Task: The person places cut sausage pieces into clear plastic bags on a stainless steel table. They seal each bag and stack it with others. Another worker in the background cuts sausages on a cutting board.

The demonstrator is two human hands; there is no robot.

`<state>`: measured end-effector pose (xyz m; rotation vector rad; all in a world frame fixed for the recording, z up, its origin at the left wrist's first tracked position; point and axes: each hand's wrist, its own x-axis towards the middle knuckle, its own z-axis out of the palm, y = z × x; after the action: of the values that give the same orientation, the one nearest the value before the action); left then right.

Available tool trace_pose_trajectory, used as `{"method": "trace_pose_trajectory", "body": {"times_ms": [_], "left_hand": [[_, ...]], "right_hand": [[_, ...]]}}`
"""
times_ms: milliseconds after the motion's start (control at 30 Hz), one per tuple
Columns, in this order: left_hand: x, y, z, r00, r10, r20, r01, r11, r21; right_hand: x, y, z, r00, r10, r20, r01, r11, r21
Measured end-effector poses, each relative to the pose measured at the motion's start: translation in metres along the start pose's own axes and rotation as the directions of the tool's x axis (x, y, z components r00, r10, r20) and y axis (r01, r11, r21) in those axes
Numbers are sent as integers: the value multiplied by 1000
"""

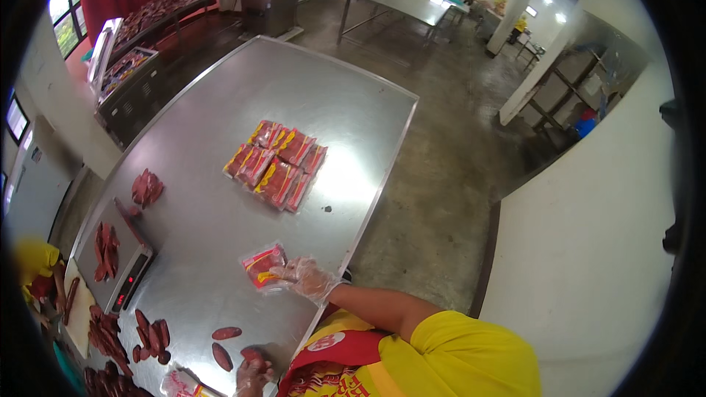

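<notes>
My right hand (311,280), in a clear plastic glove, holds a sealed plastic pack of red sausages (263,266) by its edge above the steel table. My left hand (253,377), gloved too, is at the bottom edge of the view with its fingers around a dark red sausage (252,354). Two loose sausages (222,357) lie beside it. Left of that hand is a printed plastic bag (182,383), partly cut off by the view. Several filled packs (276,168) lie grouped farther up the table.
On the left, a digital scale (113,253) bears sausages (106,251). Other sausage piles (147,188) lie around it, with more (151,336) nearer me. A co-worker (47,270) is at a white cutting board (81,314). The steel table's raised edge (380,182) runs along the right.
</notes>
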<state>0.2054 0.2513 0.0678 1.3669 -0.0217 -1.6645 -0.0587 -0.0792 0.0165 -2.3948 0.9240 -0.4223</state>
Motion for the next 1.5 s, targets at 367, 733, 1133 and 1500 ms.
{"method": "trace_pose_trajectory", "body": {"times_ms": [367, 733, 1133, 1500], "left_hand": [[100, 15, 138, 947, 6, 320, -9, 1000, 8], [179, 1, 164, 976, 217, -21, -218, 967, -128], [153, 20, 150, 940, 246, -237, -181, 947, 264], [50, 80, 10, 797, 601, 61, -169, 125, 978]], "right_hand": [[5, -6, -18, 991, -125, 50, 128, 990, -54], [9, -5, -32, 989, -110, 96, 105, 993, 55], [5, 2, -14, 983, -180, -41, 182, 982, 52], [0, -2, -6, 989, -88, -117, 95, 994, 53]]}}
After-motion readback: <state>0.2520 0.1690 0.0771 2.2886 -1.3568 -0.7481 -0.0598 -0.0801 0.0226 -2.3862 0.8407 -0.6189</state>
